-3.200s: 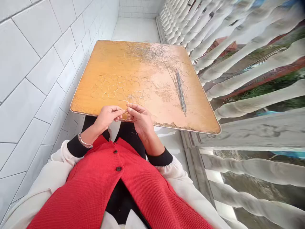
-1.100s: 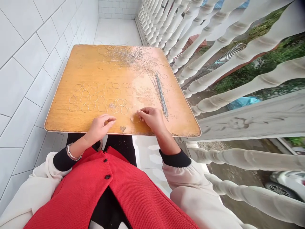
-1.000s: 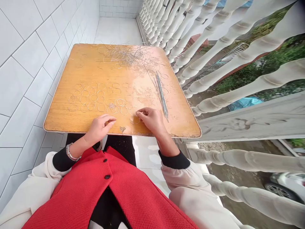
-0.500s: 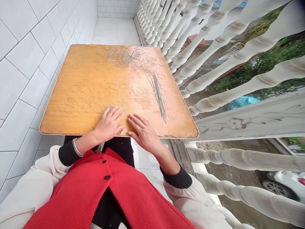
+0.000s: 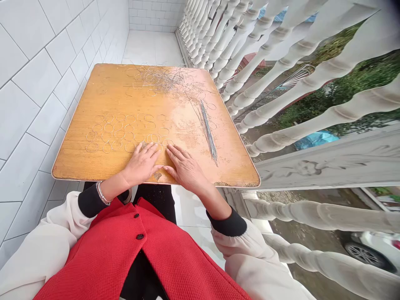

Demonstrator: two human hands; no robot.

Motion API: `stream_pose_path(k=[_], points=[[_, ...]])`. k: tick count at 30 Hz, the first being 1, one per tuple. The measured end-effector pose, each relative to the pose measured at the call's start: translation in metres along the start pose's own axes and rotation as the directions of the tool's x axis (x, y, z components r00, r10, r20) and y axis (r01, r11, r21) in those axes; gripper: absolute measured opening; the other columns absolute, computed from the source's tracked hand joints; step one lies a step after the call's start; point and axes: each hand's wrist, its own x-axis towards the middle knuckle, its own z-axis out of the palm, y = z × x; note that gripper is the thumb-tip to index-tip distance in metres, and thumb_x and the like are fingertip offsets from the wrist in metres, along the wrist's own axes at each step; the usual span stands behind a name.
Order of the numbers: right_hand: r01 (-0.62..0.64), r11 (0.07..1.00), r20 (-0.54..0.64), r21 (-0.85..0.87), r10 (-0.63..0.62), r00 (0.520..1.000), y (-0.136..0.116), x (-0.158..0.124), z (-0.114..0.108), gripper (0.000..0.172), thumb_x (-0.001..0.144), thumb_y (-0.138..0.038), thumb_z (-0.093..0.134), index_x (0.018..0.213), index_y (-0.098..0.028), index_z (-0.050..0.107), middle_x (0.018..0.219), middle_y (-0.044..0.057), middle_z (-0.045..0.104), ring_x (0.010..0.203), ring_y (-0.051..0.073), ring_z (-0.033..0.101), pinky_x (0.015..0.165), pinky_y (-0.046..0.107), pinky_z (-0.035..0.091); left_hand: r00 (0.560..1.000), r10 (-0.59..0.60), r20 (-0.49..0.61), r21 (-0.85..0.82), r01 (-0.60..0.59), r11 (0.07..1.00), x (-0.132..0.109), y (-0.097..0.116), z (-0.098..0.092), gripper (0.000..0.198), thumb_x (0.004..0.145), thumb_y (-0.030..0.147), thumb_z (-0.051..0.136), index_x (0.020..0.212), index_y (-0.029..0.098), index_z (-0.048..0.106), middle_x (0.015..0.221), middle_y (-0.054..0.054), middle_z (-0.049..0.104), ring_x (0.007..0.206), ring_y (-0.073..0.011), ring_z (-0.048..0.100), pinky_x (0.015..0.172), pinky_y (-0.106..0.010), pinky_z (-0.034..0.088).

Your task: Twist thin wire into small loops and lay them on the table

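Note:
My left hand [image 5: 141, 165] lies flat near the front edge of the wooden table [image 5: 75, 160], fingers stretched forward. Beside it, my right hand [image 5: 185, 168] also rests flat on the tabletop, its thumb close to the left thumb. Just beyond the fingertips, thin wire rings [image 5: 119, 134] are laid out in rough rows, mostly to the left. The nearest rings touch or come very close to the fingers; which, I cannot tell. Neither hand visibly grips anything.
A tangle of thin wires [image 5: 167, 79] lies at the table's far side. Straight wires form a bundle [image 5: 208, 135] on the right. A white tiled wall [image 5: 37, 83] runs along the left, and a white balustrade [image 5: 281, 143] along the right.
My right hand has shifted slightly left, bringing its thumb up to my left thumb. The rings near my fingertips sit a little more spread out. The view has tilted slightly.

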Motion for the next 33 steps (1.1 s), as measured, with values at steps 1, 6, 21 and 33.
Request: stream_pose_path(k=[1, 6, 21, 33], points=[[-0.002, 1.0, 0.006, -0.001, 0.002, 1.0, 0.0, 0.003, 0.0, 0.066, 0.1, -0.05, 0.04, 0.152, -0.01, 0.042, 0.156, 0.019, 0.043, 0.147, 0.034, 0.037, 0.118, 0.055, 0.036, 1.0, -0.003, 0.0, 0.0, 0.003, 1.0, 0.0, -0.001, 0.0, 0.049, 0.099, 0.037, 0.047, 0.141, 0.012, 0.053, 0.154, -0.019, 0.046, 0.147, -0.031, 0.038, 0.121, -0.055, 0.024], [-0.051, 0.999, -0.009, -0.016, 0.051, 0.999, -0.007, 0.01, 0.006, 0.068, 0.099, -0.051, 0.039, 0.149, -0.004, 0.045, 0.156, 0.021, 0.042, 0.146, 0.037, 0.038, 0.118, 0.056, 0.035, 0.999, -0.021, 0.029, -0.008, 0.021, 1.0, -0.002, -0.001, -0.002, 0.049, 0.101, 0.033, 0.043, 0.142, 0.008, 0.05, 0.156, -0.019, 0.042, 0.148, -0.0313, 0.036, 0.123, -0.054, 0.022], [0.167, 0.985, 0.126, -0.037, -0.162, 0.979, 0.072, 0.1, -0.03, 0.054, 0.1, -0.031, 0.037, 0.15, -0.012, 0.045, 0.155, 0.011, 0.047, 0.145, 0.031, 0.041, 0.12, 0.053, 0.032, 1.0, 0.004, 0.007, 0.003, -0.004, 1.0, -0.012, 0.004, -0.002, 0.05, 0.1, 0.035, 0.048, 0.141, 0.007, 0.051, 0.151, -0.021, 0.049, 0.143, -0.0319, 0.043, 0.12, -0.055, 0.027], [0.045, 0.983, 0.091, -0.176, -0.029, 0.995, 0.055, 0.127, -0.015, 0.051, 0.096, -0.021, 0.033, 0.137, 0.0, 0.055, 0.145, 0.022, 0.055, 0.128, 0.033, 0.056, 0.111, 0.049, 0.04, 1.0, 0.001, 0.015, 0.03, -0.001, 1.0, -0.015, 0.008, -0.003, 0.051, 0.101, 0.037, 0.046, 0.141, 0.006, 0.051, 0.151, -0.02, 0.049, 0.144, -0.0309, 0.042, 0.121, -0.054, 0.029]])
